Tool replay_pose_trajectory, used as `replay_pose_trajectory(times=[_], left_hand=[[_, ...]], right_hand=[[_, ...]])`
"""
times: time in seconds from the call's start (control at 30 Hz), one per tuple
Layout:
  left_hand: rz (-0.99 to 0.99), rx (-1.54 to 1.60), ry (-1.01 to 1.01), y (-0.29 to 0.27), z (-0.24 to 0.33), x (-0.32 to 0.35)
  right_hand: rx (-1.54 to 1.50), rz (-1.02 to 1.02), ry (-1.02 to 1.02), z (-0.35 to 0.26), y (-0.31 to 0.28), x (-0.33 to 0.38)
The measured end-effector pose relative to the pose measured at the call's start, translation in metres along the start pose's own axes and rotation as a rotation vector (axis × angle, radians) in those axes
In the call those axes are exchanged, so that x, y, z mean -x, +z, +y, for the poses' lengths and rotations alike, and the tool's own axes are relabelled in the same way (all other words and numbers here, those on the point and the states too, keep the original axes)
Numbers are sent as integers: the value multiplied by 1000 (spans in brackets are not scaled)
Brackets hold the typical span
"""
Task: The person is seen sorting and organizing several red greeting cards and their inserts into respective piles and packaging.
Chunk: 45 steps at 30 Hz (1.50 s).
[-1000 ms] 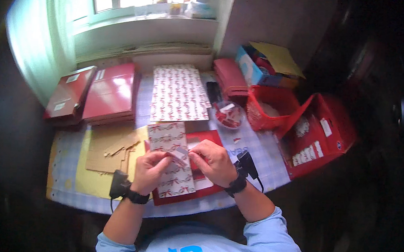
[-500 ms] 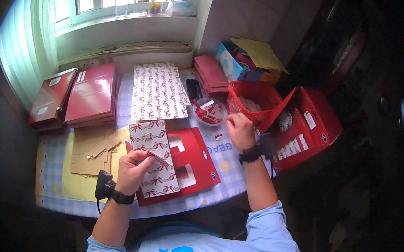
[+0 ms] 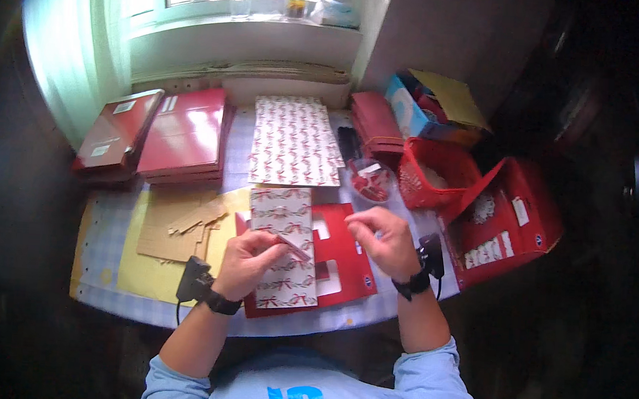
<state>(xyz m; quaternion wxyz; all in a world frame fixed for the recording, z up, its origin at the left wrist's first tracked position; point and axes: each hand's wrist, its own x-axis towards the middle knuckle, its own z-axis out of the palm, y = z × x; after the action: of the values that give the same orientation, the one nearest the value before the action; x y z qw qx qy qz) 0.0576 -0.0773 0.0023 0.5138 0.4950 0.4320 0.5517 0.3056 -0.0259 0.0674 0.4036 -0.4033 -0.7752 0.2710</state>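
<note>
My left hand is closed in a pinch around a narrow red-and-white strip. The strip is over a white card patterned with red bows and green garlands. Beneath that card lies a flat red cardboard piece with white cut-out shapes. My right hand hovers above the red cardboard's right side, its thumb and forefinger pressed together; whatever they hold, if anything, is too small to make out. Just beyond it stands a clear round tub with small red and white pieces.
Stacks of red boxes stand at the far left, near a pile of patterned sheets. Brown cardboard scraps lie on yellow paper. On the right are a red basket, an open red box and a blue carton.
My right hand has drawn back from beside the tub toward the red cardboard. My left hand still pinches the strip over the patterned card. The whole view has shifted.
</note>
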Motion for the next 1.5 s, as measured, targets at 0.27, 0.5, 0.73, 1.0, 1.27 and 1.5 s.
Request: replay_pose_trajectory(times=[0.27,0.5,0.73,1.0,1.27,1.5], left_hand=[[-82,-25,18,6,14,4],[-99,-124,148,6,16,4],[-90,-55,119,6,9,6],[-93,-114,28,5,18,6],[-155,-181,-13,2,19,6],[-179,24,-42,5,15,5]], right_hand=[[-77,-299,-73,-32,53,-2],[-845,-188,345,-24,52,-4],[-890,-114,380,-25,64,5],[-436,-42,176,-20,51,7],[310,-75,-636,-23,38,-1],[233,19,-539,-14,37,-4]])
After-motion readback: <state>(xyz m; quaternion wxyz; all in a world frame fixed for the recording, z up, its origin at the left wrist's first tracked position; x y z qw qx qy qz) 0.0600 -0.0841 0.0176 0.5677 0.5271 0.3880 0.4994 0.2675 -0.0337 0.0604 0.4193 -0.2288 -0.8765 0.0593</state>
